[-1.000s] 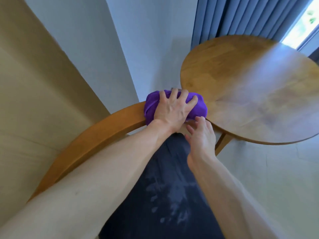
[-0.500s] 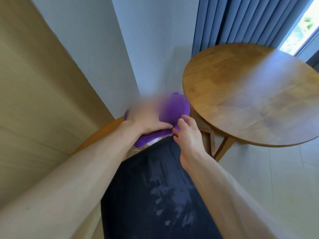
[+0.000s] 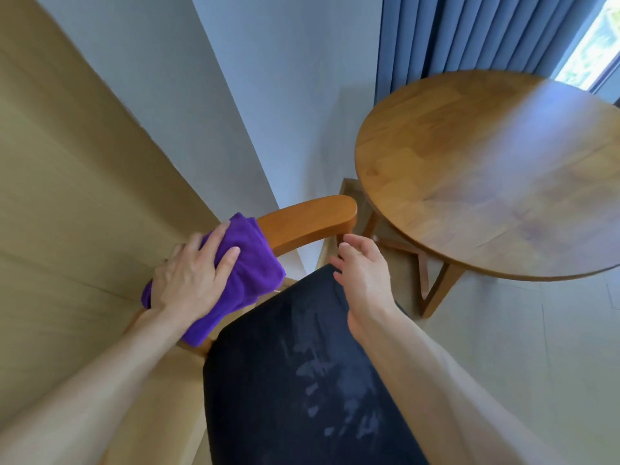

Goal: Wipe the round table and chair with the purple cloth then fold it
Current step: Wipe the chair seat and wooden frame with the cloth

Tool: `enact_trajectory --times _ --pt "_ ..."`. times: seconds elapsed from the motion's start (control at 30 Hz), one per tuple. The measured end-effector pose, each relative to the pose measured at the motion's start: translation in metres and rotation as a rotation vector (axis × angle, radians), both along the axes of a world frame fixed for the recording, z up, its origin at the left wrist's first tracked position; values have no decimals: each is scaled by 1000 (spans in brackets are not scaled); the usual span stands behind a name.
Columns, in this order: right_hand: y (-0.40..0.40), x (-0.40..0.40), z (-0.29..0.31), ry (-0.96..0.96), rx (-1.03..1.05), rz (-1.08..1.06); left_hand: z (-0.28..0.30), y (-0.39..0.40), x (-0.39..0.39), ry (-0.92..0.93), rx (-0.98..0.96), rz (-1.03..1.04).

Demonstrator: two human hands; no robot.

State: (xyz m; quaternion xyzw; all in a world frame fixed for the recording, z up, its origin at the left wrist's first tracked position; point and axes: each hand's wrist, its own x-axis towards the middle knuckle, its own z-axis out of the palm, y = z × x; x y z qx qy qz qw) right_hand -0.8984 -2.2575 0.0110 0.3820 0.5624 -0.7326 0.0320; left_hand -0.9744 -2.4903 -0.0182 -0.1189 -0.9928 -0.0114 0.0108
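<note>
The purple cloth (image 3: 250,263) is draped over the chair's curved wooden back rail (image 3: 307,221), left of the rail's free end. My left hand (image 3: 191,273) lies on top of the cloth and presses it onto the rail, thumb and forefinger stretched out over the fabric. My right hand (image 3: 364,271) hovers with relaxed fingers above the far edge of the chair's dark seat (image 3: 295,380), just below the rail's end, and holds nothing. The round wooden table (image 3: 496,182) stands to the right, apart from both hands.
A beige panel wall (image 3: 77,182) runs close behind the chair on the left. A white wall corner and blue curtains (image 3: 476,38) stand behind the table. The seat shows pale smear marks. Light floor tiles (image 3: 536,347) lie under the table legs.
My left hand has slid the cloth leftward along the rail, away from its end near the table. My right hand has let go of the cloth and now hovers free.
</note>
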Motion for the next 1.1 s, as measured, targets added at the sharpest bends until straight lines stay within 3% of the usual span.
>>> enact_trajectory --times 0.43,0.63,0.87,1.1 --pt "9 1 -12 105 124 -7 5 211 -52 -12 -96 -359" --pt "7 -7 -8 137 219 78 9 185 -73 -127 43 -312" --pt "-18 0 2 164 257 156 6 150 -77 -144 32 -248" --pt "-30 10 7 116 175 156 -2 49 -53 -126 87 -80"
